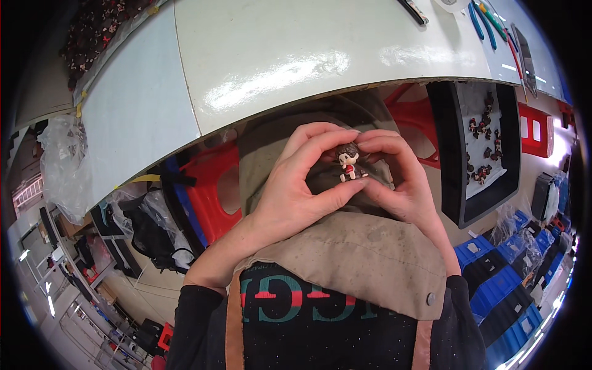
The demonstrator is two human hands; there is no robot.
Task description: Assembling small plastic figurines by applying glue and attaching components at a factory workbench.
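Note:
A small figurine [349, 165] with dark brown hair, a pale body and a red patch on its front is held over my lap, just off the table's near edge. My left hand [302, 166] grips it from the left, index fingertip at its head and thumb at its base. From the other side my right hand [398, 169] pinches it the same way, so the fingertips of both hands meet around it. The figurine stands about upright, its front turned toward me. Its back is hidden.
A glossy white table [265, 55] spans the front. On it lie pliers [484, 24] and a black pen-like tool [413, 11]. A black tray [487, 148] with several small figurines stands at right, near blue bins [493, 277]. A heap of dark figurines [102, 37] lies far left.

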